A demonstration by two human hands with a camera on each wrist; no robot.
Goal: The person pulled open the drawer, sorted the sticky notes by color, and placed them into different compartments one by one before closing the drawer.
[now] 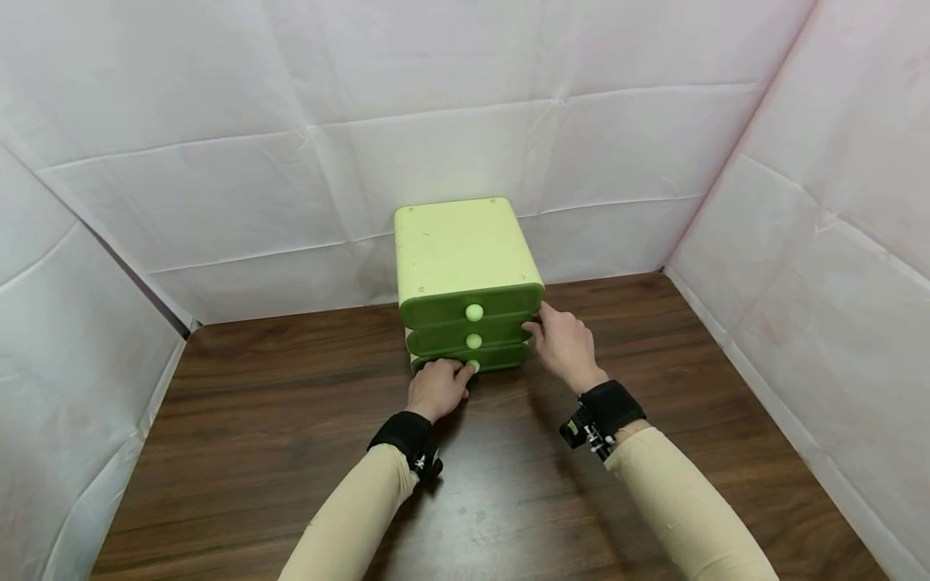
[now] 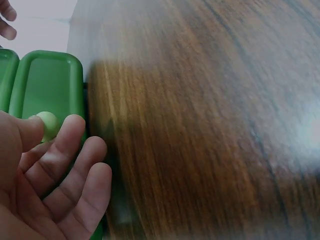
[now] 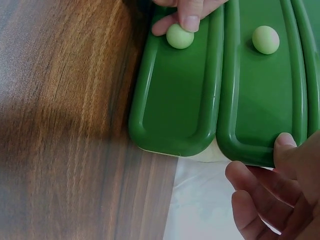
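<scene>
Standing at the back of a dark wood-grain desk (image 1: pixel 291 452), near the white sheeted wall (image 1: pixel 218 202): one light green plastic three-drawer cabinet (image 1: pixel 458 250) with darker green drawer fronts, all three pushed in. Bottom drawer (image 1: pixel 501 357): pale green round knob (image 1: pixel 473 366), pinched between thumb and fingertips of the left hand (image 1: pixel 438 388), grip closed on the knob. Right hand (image 1: pixel 563 343): fingers loosely extended, grip apart, fingertips touching the right end of the middle drawer (image 1: pixel 465 336). Both forearms in beige sleeves (image 1: pixel 676 508) with black wrist straps (image 1: pixel 609 406).
</scene>
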